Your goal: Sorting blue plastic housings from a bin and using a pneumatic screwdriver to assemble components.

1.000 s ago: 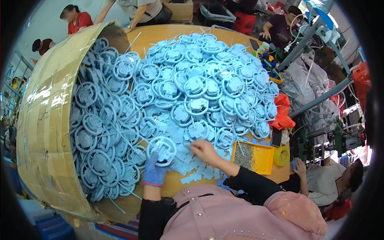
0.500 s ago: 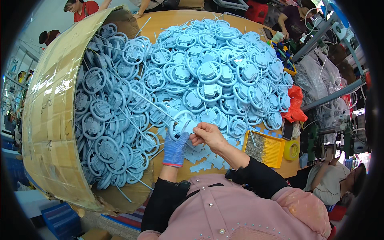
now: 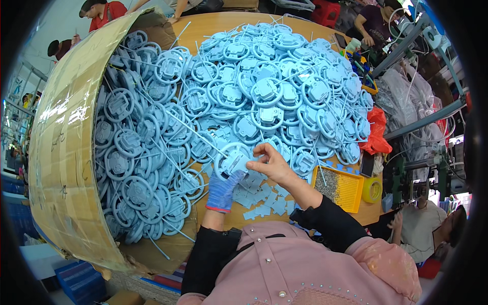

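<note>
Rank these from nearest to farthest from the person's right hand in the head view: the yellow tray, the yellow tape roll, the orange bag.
From the right hand:
1. Yellow tray, on the table just right of that forearm.
2. Yellow tape roll, right of the tray, at the table edge.
3. Orange bag, farther right and up, beside the blue pile.

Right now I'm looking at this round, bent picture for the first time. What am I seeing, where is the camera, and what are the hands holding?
The camera sits on a person's head and looks down; its wide lens bends the edges. No machine here, only two hands. The left hand, in a blue glove, and the bare right hand together hold one light blue plastic ring part with a thin rod. Ahead, a wooden table carries a big pile of the same parts. More spill from a cardboard box on the left. Small flat blue pieces lie under the hands, and a yellow tray of small bits sits to the right.
</note>
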`<state>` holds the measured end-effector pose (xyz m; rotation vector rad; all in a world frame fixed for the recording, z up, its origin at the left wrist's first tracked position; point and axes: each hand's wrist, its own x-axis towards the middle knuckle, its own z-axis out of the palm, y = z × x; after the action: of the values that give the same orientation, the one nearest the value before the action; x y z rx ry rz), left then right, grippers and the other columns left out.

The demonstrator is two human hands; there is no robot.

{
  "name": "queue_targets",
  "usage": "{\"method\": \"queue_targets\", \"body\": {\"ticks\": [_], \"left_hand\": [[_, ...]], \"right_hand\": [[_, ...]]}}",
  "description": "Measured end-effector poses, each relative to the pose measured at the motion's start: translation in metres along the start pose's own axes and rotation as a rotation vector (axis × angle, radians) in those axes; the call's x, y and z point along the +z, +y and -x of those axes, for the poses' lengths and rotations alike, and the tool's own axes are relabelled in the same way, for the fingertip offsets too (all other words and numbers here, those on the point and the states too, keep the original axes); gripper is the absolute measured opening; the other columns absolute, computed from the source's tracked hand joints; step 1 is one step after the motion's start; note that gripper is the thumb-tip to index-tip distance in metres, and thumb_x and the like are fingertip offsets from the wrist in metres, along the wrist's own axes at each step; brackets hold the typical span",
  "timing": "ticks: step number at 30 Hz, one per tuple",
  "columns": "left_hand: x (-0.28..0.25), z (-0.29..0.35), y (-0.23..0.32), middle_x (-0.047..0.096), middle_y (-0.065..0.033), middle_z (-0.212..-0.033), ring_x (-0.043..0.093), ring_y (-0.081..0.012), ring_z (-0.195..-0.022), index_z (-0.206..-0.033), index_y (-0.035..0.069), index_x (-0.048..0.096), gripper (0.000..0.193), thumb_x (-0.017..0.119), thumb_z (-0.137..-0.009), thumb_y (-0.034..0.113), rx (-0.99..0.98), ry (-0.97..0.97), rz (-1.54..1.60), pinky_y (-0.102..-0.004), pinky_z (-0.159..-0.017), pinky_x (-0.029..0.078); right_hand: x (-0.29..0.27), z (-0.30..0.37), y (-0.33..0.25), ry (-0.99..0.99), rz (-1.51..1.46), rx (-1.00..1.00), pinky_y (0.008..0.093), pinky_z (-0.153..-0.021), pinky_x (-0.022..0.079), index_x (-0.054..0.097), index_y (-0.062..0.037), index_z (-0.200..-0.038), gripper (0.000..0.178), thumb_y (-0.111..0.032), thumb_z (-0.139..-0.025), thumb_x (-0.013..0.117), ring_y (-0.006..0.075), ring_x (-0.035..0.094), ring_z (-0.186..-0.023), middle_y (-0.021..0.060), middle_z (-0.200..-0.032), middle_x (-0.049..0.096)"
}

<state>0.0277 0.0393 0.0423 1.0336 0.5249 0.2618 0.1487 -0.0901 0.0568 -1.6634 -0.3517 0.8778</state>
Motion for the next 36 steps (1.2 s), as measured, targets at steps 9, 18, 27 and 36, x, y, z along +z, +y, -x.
{"method": "queue_targets", "body": {"ticks": [9,18,27,36], "left_hand": [[0.008,-0.009,0.003,0.062,-0.0065,-0.11,0.06,-0.0134,-0.094,-0.122,0.003,0.051,0.056,0.078,-0.074,0.015,0.06,-0.105,-0.215,-0.0266,-0.078,0.051],[0.037,-0.046,0.015,0.063,-0.006,-0.11,0.061,-0.015,-0.095,-0.12,0.004,0.055,0.051,0.076,-0.075,0.014,0.022,-0.107,-0.161,-0.027,-0.079,0.05],[0.092,-0.187,0.09,0.062,-0.0095,-0.108,0.063,-0.0192,-0.092,-0.122,0.003,0.053,0.04,0.064,-0.084,0.008,0.074,-0.084,-0.062,-0.0322,-0.075,0.055],[0.134,-0.263,0.111,0.061,-0.0108,-0.105,0.06,-0.0169,-0.088,-0.137,0.003,0.04,0.07,0.073,-0.08,0.027,0.109,-0.023,-0.577,-0.0287,-0.073,0.05]], "right_hand": [[-0.01,-0.002,-0.005,-0.149,-0.27,0.028,0.0258,-0.077,0.047,0.054,0.0022,-0.117,0.045,-0.021,-0.083,0.072,0.01,0.057,-0.086,0.005,-0.099,0.062],[-0.039,-0.018,-0.019,0.046,-0.109,-0.182,0.0255,-0.07,0.046,0.056,0.0004,-0.11,0.043,-0.024,-0.08,0.074,0.0088,0.055,-0.079,0.0048,-0.094,0.062],[-0.249,-0.137,-0.121,0.843,1.027,-0.704,0.0424,-0.083,0.047,0.062,-0.0012,-0.106,0.042,-0.023,-0.072,0.073,0.0354,0.059,-0.094,0.0178,-0.106,0.063],[-0.254,-0.163,-0.124,0.347,1.137,-0.084,0.0368,-0.094,0.044,0.051,-0.0098,-0.13,0.069,-0.031,-0.066,0.068,0.0336,0.057,-0.108,0.0183,-0.116,0.06]]}}
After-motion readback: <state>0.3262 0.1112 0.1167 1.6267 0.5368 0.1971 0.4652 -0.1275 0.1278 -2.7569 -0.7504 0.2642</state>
